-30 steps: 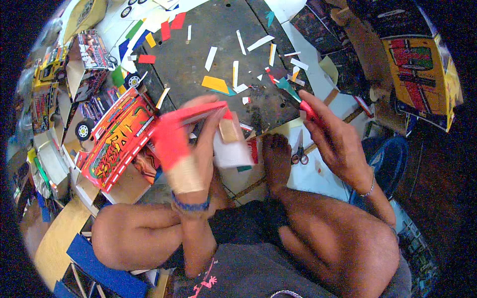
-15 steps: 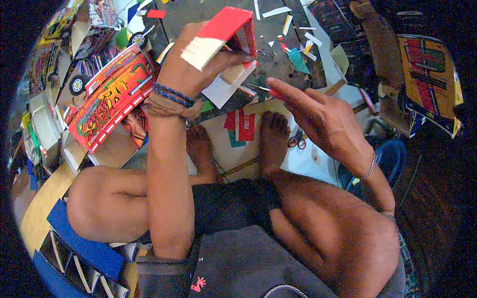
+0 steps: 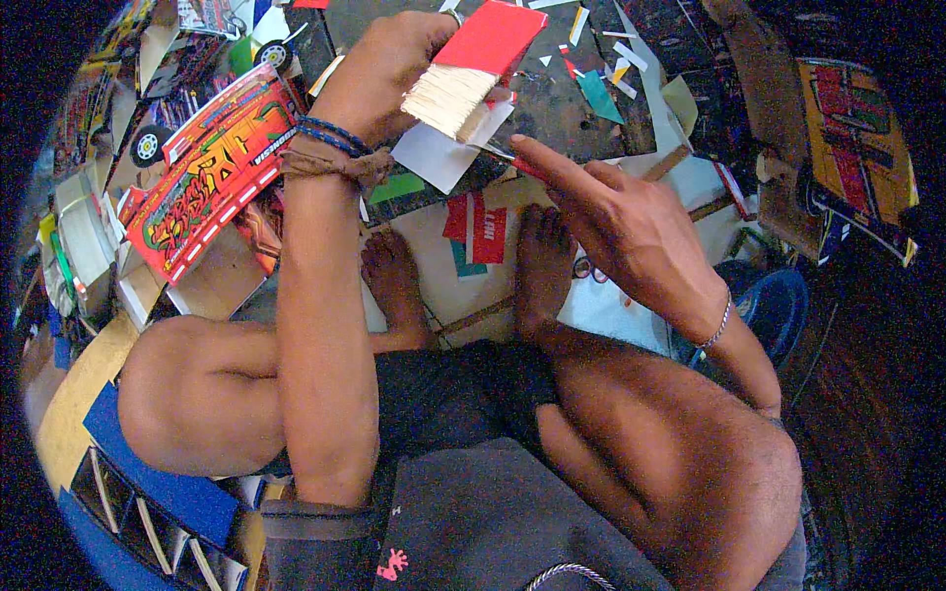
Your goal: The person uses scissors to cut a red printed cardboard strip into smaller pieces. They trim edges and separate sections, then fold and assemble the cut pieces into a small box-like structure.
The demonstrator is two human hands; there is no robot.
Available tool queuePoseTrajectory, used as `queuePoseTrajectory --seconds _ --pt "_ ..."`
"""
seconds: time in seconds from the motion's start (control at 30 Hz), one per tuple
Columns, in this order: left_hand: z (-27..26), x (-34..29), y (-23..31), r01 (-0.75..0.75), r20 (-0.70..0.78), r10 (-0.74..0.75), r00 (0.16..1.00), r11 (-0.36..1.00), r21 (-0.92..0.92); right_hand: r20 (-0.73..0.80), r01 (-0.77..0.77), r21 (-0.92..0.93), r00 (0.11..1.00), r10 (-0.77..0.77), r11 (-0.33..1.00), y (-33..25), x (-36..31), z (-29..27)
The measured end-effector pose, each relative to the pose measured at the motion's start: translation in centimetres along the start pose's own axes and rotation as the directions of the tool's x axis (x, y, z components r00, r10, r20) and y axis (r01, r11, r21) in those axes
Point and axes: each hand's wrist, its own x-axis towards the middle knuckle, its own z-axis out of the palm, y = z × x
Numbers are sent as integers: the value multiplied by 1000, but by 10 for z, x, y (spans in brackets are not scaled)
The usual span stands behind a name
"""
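Up at the far middle, my left hand (image 3: pixel 379 74) grips a small red box-shaped model part (image 3: pixel 488 44). Its near end shows a pale, ridged, wood-like surface (image 3: pixel 451 97). A white card flap (image 3: pixel 439 158) hangs below that end. My right hand (image 3: pixel 631 217), to the right, is closed on a thin cutting knife (image 3: pixel 530 165) with a red handle, the index finger laid along it. The metal tip of the knife lies at or close to the flap's right edge; whether it touches, I cannot tell. Most of the left fingers are hidden behind the part.
A red decorated model truck panel (image 3: pixel 212 177) and small wheels (image 3: pixel 150 146) lie left. Paper scraps, one teal (image 3: pixel 599 97), litter the dark board. Between my feet are red card pieces (image 3: pixel 478 229); scissors (image 3: pixel 583 268) lie by the right foot. A blue basin (image 3: pixel 774 315) stands right.
The red part has turned and shifted right, so its ridged end faces me more and its hollow side is out of sight. My right hand has moved slightly left, bringing the knife nearer the flap.
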Motion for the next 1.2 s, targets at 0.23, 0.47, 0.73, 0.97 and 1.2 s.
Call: queuePoseTrajectory --seconds 0.23,0.47,0.73,0.97,1.2 --pt "2 0 -3 -38 -19 40 999 997 70 7 -38 2 999 38 999 -2 0 4" --pt "6 -3 0 172 42 -169 985 979 -113 -9 -44 -17 999 43 999 -3 -2 8" --pt "6 -5 1 234 55 -227 972 950 -207 -29 -23 39 999 24 999 -1 -5 10" --pt "6 -3 4 168 33 -166 986 978 -123 -4 -76 -90 997 75 993 -11 -6 11" --pt "14 -9 7 87 -67 -99 993 983 -162 85 -99 -175 990 115 980 -22 -8 9"
